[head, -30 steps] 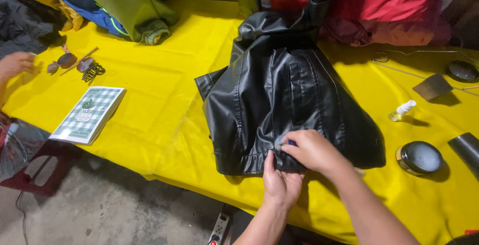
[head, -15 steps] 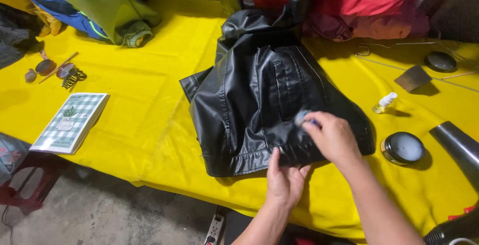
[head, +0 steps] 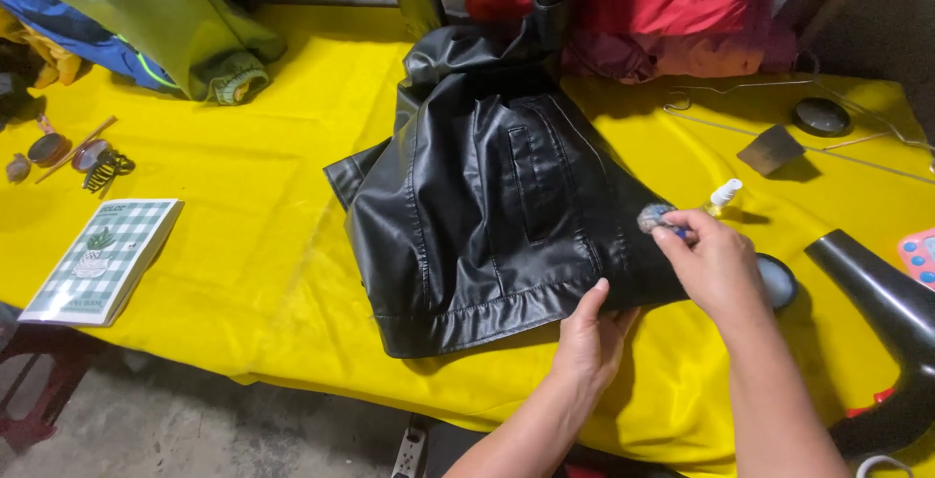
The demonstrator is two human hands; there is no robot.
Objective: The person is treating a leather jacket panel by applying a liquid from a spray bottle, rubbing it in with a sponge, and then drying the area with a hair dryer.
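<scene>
A black leather jacket [head: 487, 205] lies spread on a yellow tablecloth [head: 253, 244]. My left hand [head: 589, 337] presses flat on the jacket's hem at the front edge, pinning it down. My right hand [head: 711, 264] hovers at the jacket's right side and pinches a small blue-grey applicator pad [head: 651, 217] against the leather. A small white spray bottle [head: 724, 196] stands just beyond my right hand. A round dark tin [head: 779, 281] sits partly hidden behind that hand.
A black hair dryer [head: 877, 293] lies at the right. A checked green booklet [head: 102, 259] rests at the left, with sunglasses and a hair clip [head: 107, 168] above it. Red, green and blue garments [head: 623, 1] are piled at the back. A scraper [head: 769, 152] and round lid [head: 821, 116] sit at the far right.
My right hand has shifted from the jacket's hem up and to the right along its side, carrying the pad. My left hand stays on the hem. The view has drifted left.
</scene>
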